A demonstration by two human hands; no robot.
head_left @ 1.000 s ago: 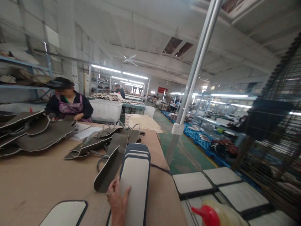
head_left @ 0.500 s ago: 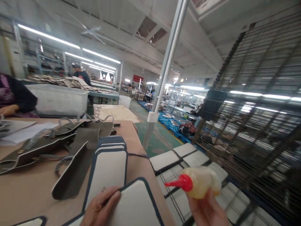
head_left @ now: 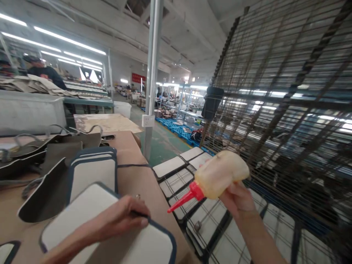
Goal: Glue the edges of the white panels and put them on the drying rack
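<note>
My left hand (head_left: pixel 126 216) pinches the top edge of a white panel with a dark blue border (head_left: pixel 148 242), which is tilted up near the front of the table. Beneath my left forearm lies another bordered panel (head_left: pixel 85 205), overlapping a stack of similar panels (head_left: pixel 95 174). In my right hand (head_left: pixel 238 198) is a squeeze bottle (head_left: pixel 220 172) of yellowish liquid, probably glue. Its red nozzle points down and left, apart from the panel in my left hand.
Dark grey bag pieces with handles (head_left: pixel 46 194) lie on the brown tabletop (head_left: pixel 134 183). To the right, a wire rack (head_left: pixel 198 205) carries several white panels, and raised wire racks (head_left: pixel 275 91) stand behind it. A metal post (head_left: pixel 151 73) rises beyond the table. A person (head_left: pixel 45 71) is far left.
My view has turned right. The bottle has tipped so its nozzle points downward. My left hand has raised the near edge of a panel, and the panel beneath shows more.
</note>
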